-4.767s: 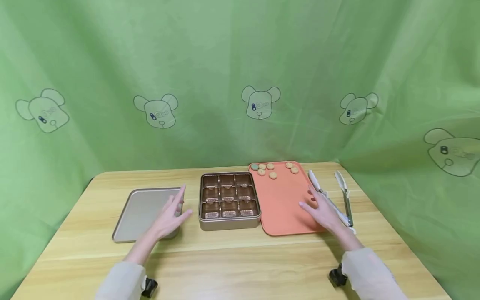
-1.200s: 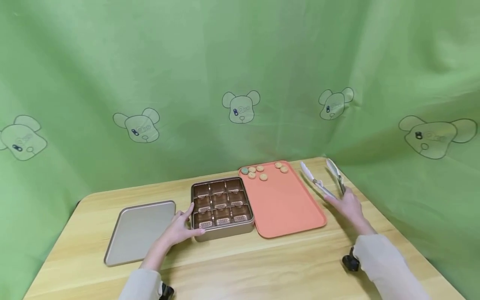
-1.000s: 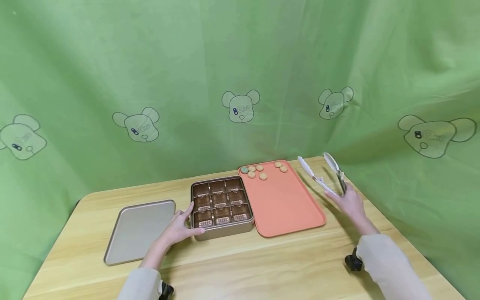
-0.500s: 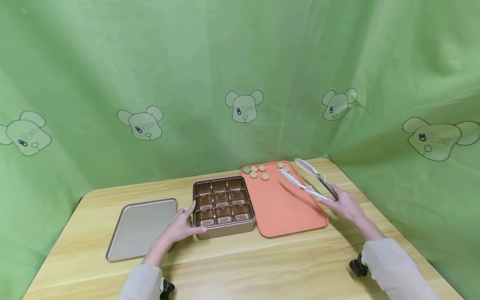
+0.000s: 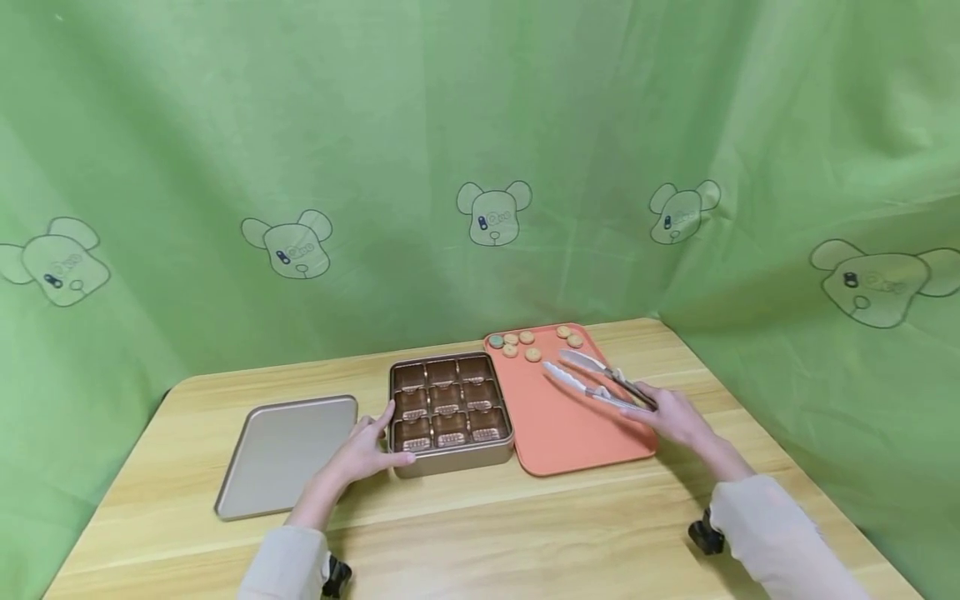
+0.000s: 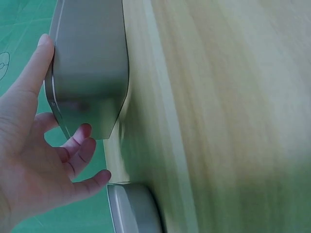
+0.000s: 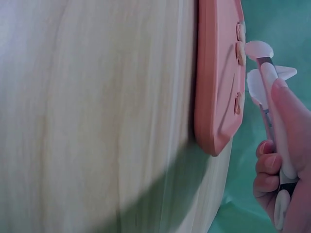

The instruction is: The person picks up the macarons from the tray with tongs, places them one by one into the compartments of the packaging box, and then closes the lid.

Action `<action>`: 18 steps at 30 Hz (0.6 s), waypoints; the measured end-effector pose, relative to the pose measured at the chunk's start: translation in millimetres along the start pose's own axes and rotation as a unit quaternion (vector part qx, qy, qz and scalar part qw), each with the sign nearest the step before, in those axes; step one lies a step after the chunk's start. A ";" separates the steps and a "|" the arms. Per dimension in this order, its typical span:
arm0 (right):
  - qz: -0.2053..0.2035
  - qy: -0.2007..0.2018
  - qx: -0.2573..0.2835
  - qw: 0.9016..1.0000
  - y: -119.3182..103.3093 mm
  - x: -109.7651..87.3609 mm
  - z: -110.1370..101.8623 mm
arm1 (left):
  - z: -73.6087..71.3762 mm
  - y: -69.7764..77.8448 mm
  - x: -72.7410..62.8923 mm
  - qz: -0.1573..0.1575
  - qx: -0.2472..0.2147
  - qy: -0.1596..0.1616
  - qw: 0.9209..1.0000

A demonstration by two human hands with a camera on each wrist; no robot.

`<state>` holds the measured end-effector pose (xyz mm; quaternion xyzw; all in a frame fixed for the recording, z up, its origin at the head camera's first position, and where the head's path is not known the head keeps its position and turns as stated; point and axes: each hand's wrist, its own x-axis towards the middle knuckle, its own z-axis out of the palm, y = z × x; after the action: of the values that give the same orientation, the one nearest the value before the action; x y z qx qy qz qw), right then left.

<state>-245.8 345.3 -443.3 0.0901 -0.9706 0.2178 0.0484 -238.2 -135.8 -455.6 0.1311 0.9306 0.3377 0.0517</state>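
Observation:
A square metal tin (image 5: 472, 457) with a brown nine-compartment insert (image 5: 446, 398) stands mid-table. My left hand (image 5: 356, 455) is at its near left corner, thumb along the front rim and index finger at the left side; the other fingers hang loosely bent beside the wall in the left wrist view. My right hand (image 5: 675, 415) grips metal tongs (image 5: 632, 388) by the handles, their pale tips spread apart over the coral tray (image 5: 577, 446). Several small round biscuits (image 5: 532, 354) lie along the tray's far end, one of them greenish (image 5: 496, 341). The tongs' tips hold nothing.
A flat square metal lid (image 5: 288, 458) lies on the wooden table (image 5: 480, 542) left of the tin. The tray sits close against the tin's right side. A green curtain (image 5: 375, 167) with bear heads hangs behind the table and at both sides.
My right hand took up the tongs from right of the tray and swung them left over it, tips lower now. My left hand went from over the lid to the tin's corner and stayed.

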 end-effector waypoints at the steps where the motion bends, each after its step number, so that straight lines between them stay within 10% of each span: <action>1: 0.000 -0.001 -0.002 1.000 0.1 0.8 0.5 | -0.1 0.5 0.7 -0.001 0.000 -0.002 1.000; 18: -0.002 -0.010 -0.014 1.000 -4.0 19.8 11.1 | -3.1 3.7 -0.1 -0.014 -0.007 -0.011 1.000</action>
<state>-265.0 333.9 -449.0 0.0936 -0.9739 0.2028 0.0409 -237.8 -135.1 -450.8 0.1212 0.9295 0.3417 0.0671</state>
